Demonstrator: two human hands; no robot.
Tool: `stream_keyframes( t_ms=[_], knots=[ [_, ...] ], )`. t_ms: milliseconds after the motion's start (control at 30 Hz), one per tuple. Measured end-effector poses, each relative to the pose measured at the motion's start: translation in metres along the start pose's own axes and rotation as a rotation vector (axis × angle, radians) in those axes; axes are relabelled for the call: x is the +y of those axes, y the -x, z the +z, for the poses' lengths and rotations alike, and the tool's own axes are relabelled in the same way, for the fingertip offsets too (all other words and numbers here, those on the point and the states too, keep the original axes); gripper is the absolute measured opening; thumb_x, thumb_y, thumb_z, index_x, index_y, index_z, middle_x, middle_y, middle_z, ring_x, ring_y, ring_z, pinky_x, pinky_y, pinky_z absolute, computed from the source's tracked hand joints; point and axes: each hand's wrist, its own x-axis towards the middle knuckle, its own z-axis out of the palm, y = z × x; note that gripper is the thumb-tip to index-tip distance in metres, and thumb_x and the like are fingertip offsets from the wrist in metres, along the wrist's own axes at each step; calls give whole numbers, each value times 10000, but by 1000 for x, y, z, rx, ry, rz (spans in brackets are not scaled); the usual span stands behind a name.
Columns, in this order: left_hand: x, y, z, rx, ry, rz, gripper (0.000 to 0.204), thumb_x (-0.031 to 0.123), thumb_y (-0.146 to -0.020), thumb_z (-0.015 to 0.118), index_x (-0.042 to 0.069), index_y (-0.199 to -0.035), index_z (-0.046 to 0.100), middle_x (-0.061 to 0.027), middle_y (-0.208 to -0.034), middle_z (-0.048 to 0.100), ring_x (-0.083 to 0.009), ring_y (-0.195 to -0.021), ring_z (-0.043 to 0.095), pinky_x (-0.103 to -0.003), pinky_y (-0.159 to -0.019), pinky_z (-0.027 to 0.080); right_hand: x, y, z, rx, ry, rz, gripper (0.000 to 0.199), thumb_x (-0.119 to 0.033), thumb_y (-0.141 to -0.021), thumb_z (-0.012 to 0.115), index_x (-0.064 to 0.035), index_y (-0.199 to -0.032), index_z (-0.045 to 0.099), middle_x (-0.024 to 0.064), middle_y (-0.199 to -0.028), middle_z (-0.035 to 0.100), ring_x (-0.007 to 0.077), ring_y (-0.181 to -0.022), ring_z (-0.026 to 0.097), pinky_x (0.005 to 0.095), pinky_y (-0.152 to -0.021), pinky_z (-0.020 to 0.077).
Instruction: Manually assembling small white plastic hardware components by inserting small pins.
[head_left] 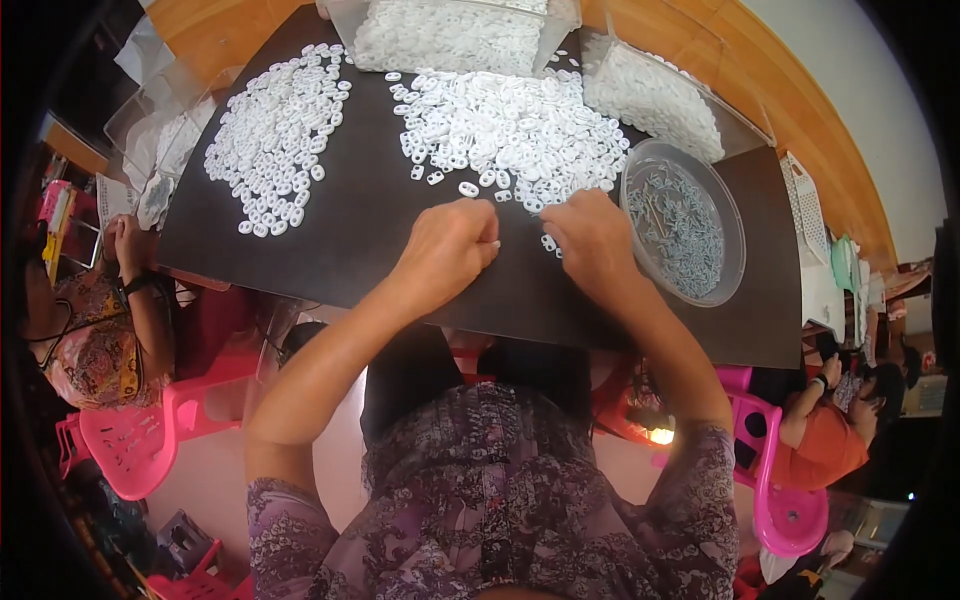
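My left hand (450, 240) is closed above the dark table, with a bit of white showing at its fingertips, apparently a small white plastic piece (495, 243). My right hand (592, 238) has its fingers bent together at the near edge of a large pile of white two-hole oval plastic pieces (510, 125). What those fingers hold, if anything, is hidden. A few white pieces (549, 243) lie just beside the right fingers. To the right of that hand stands a round clear tub (738, 225) holding many small grey metal screws (680, 230).
Another heap of white oval pieces (280, 140) lies on the left of the dark table (350, 240). Clear bins of white pieces (450, 40) (655, 100) stand at the back. Two people sit at either side, one near a pink chair (125, 440), another on a pink chair (790, 510).
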Motion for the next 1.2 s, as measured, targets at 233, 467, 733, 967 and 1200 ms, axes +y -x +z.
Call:
stream_keyframes(
  t_ms=[233, 467, 733, 967, 1200],
  knots=[
    [0, 36, -7, 130, 244, -124, 176, 2, -735, 673, 5, -908, 641, -23, -709, 521, -92, -653, 493, -232, -600, 412, 1, -5, 15, -10, 67, -13, 102, 4, -669, 592, -77, -724, 622, 83, -700, 508, 271, -727, 522, 380, -606, 425],
    [-1, 49, -2, 176, 463, -212, 112, 40, -725, 677, 14, -831, 650, -49, -692, 553, -127, -623, 539, -264, -585, 433, 7, -10, 21, -83, 74, -27, 67, -60, -722, 651, -72, -770, 606, 84, -748, 546, 279, -776, 537, 392, -643, 432],
    [-4, 48, -6, 175, 582, -329, 104, 71, -799, 676, -18, -838, 638, 4, -775, 575, -51, -718, 511, -195, -638, 415, 1, -19, 22, -50, -1, -38, 41, -47, -742, 616, -47, -743, 576, 95, -727, 560, 278, -715, 552, 373, -627, 442],
    [-7, 24, 8, 389, 473, -121, 100, 78, -777, 626, 19, -857, 633, -99, -739, 606, -213, -659, 590, -315, -606, 453, -32, -27, -2, -329, -805, 544, 118, -77, -800, 654, 1, -883, 622, 10, -784, 622, 55, -714, 555, 201, -648, 446],
    [-5, 15, 5, 299, 352, -93, 70, 85, -773, 618, 25, -807, 626, -124, -746, 607, -288, -700, 602, -358, -619, 458, -32, -28, 5, -321, -990, 591, 117, -29, -791, 650, 14, -893, 615, 25, -813, 622, 74, -748, 573, 206, -691, 463]
  ],
)
